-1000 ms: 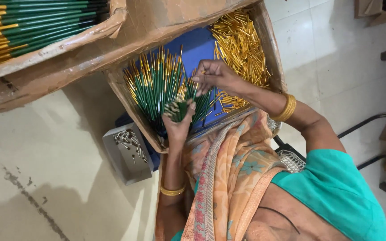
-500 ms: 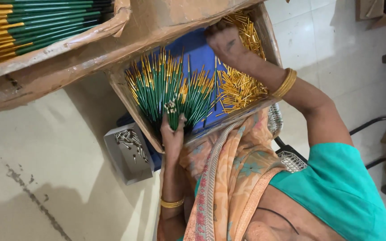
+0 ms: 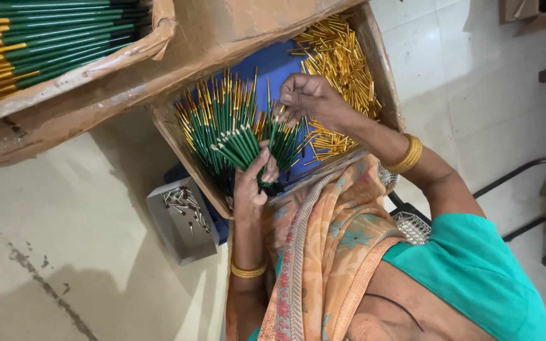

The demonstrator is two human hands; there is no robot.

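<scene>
Pale tiled floor (image 3: 64,252) lay around a shallow cardboard tray (image 3: 387,69) lined in blue. Her left hand (image 3: 254,180) gripped a fanned bundle of green sticks (image 3: 229,126) with gold tips, over the tray's near edge. Her right hand (image 3: 308,98) pinched one stick beside a heap of gold tubes (image 3: 339,53) in the tray's far corner. A small grey box (image 3: 181,221) of metal bits sat just beside the tray. Another carton of green sticks (image 3: 45,38) rested nearby.
</scene>
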